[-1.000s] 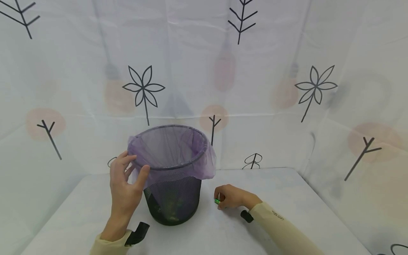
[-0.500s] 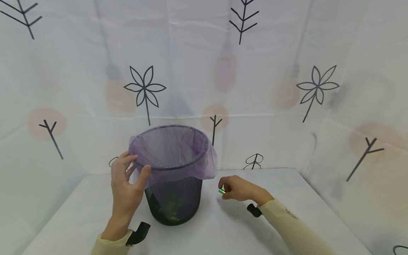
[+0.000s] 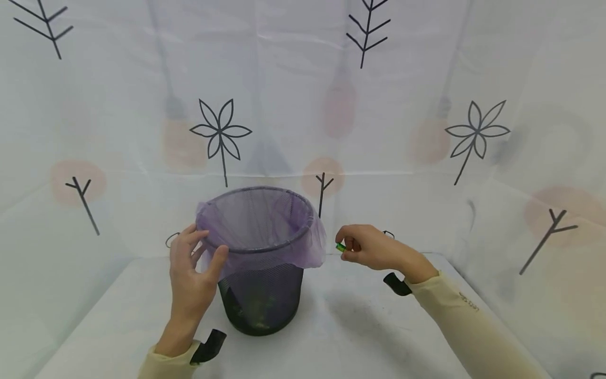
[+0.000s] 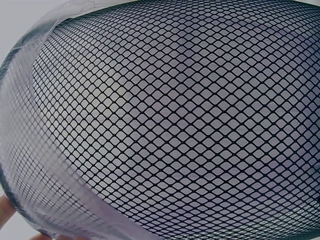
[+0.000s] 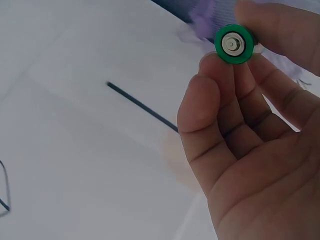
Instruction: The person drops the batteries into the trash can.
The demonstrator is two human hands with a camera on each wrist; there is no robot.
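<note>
A dark wire mesh wastebasket (image 3: pixel 260 305), lined with a purple plastic bag (image 3: pixel 310 247), stands upright on the white table. My left hand (image 3: pixel 191 284) holds its rim at the near left, fingertips at the edge and thumb at the front. In the left wrist view the mesh (image 4: pixel 185 115) fills most of the picture; only bits of fingers (image 4: pixel 5 210) show at the lower left. Right of the basket, my right hand (image 3: pixel 371 247) is raised above the table, pinching a small green battery (image 5: pixel 233 44) between thumb and fingers. One metal end of the battery faces the right wrist camera.
A white cloth backdrop (image 3: pixel 293 79) with plant drawings hangs behind and at both sides. The white tabletop (image 3: pixel 341 337) reaches back to it. Black wrist mounts (image 3: pixel 208 347) sit at both cream sleeves. Some dim, unclear shapes show through the basket's lower mesh.
My right hand has lifted the battery from near the tabletop, up and to the right, to about the rim's height. The left hand keeps its place on the wastebasket. The head view has shifted slightly.
</note>
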